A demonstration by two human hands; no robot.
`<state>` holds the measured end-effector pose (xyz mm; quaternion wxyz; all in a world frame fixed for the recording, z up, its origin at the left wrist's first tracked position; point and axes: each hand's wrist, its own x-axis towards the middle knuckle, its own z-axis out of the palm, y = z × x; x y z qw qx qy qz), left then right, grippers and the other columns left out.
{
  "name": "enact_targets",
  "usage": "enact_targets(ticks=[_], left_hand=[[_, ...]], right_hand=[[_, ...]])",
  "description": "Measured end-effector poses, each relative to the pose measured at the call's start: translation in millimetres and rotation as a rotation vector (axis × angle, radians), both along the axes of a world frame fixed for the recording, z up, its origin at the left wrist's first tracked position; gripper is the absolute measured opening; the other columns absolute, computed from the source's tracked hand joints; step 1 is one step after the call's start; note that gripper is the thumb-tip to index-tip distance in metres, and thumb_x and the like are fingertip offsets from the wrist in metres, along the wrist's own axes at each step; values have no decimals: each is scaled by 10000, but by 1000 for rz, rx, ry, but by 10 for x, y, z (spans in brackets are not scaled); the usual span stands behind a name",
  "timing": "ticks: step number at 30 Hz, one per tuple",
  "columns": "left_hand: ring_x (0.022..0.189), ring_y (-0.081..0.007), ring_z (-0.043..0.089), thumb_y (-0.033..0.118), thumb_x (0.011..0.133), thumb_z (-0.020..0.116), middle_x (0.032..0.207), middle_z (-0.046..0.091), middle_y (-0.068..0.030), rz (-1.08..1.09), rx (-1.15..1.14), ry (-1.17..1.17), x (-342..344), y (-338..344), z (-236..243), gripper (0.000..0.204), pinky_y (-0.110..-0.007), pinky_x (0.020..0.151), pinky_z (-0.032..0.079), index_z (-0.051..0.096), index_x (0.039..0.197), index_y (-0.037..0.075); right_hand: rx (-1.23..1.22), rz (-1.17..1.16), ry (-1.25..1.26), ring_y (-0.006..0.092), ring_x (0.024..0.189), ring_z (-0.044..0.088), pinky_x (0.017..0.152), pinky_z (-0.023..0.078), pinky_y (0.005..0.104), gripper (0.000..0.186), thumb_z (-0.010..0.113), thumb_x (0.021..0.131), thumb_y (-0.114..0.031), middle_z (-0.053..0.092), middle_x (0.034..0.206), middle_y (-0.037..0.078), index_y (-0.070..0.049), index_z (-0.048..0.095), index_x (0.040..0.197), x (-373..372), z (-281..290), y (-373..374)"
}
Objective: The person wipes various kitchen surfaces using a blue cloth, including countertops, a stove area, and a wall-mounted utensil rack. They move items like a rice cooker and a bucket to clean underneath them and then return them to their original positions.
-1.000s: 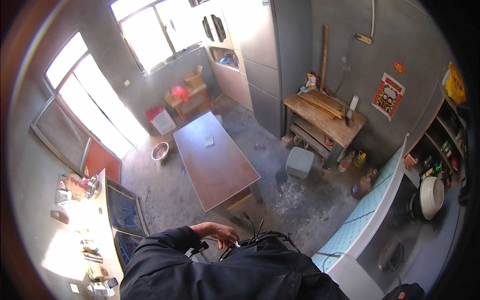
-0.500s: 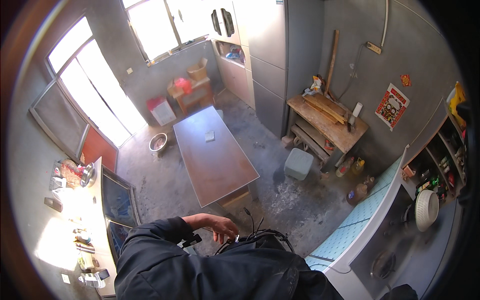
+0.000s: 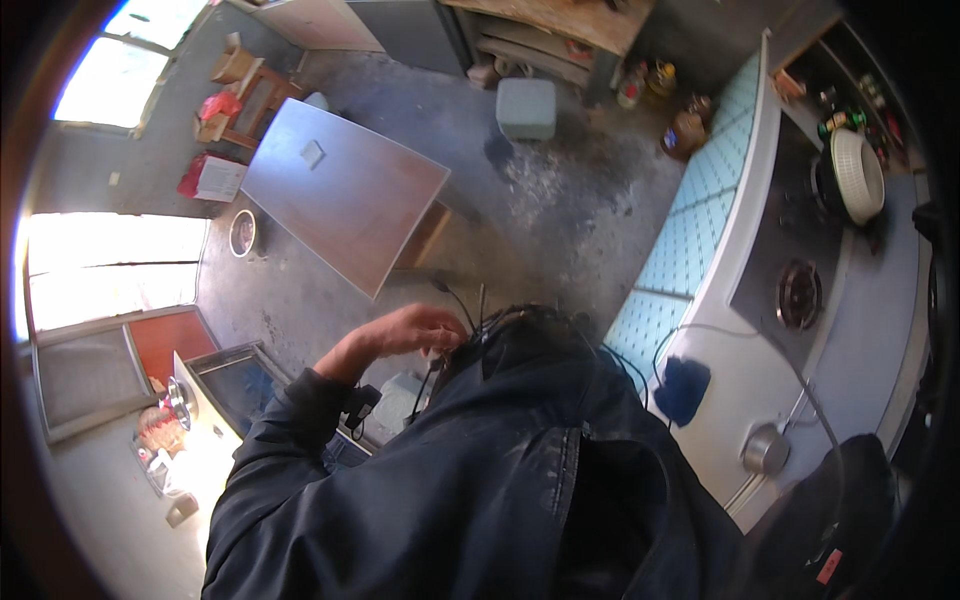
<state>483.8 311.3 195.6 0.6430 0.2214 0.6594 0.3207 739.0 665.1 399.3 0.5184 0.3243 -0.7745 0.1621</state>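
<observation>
My left hand (image 3: 420,330) reaches from a dark sleeve to the front of my dark jacket (image 3: 500,470), its fingers curled at a tangle of black cables (image 3: 450,297); whatever is between them is too small to make out. A black plug-like piece (image 3: 362,405) hangs below that wrist. My right hand does not show.
A brown-topped table (image 3: 340,215) stands ahead, with a square stool (image 3: 525,110) beyond it and a bowl (image 3: 243,233) on the floor. A tiled stove counter (image 3: 715,320) runs along my right, carrying a burner (image 3: 798,295), blue cloth (image 3: 682,388) and pot (image 3: 765,448). Another counter (image 3: 215,425) is at left.
The view has tipped down and turned, so the room sits higher in the picture and more of my right-hand counter shows. My left hand remains at the cables, now higher in the picture.
</observation>
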Motion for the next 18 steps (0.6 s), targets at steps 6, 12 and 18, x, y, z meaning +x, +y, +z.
enact_targets(ticks=[6,12,18], left_hand=[[896,-162,752,180,1029,708,1011,761,-40,-145,-141,29,53,268,270,210,-334,748,621,750,1188,50],[816,-177,760,183,1022,724,1009,770,-52,-294,-290,107,-72,292,665,183,-343,700,632,720,1158,60],[858,-204,794,268,1060,682,1035,810,-91,-338,-288,105,-224,-33,544,255,-354,732,646,769,1186,63]], right_hand=[[-31,-44,-110,276,1508,524,1193,467,503,476,514,1151,-383,618,1603,98,-90,626,1509,13,-69,-147],[-52,-28,-181,277,1509,522,1198,464,503,474,514,1152,-381,617,1604,97,-90,626,1509,-52,-197,-221],[-70,-23,-254,277,1510,521,1203,460,504,473,514,1152,-379,616,1605,96,-89,627,1508,-107,-273,-274]])
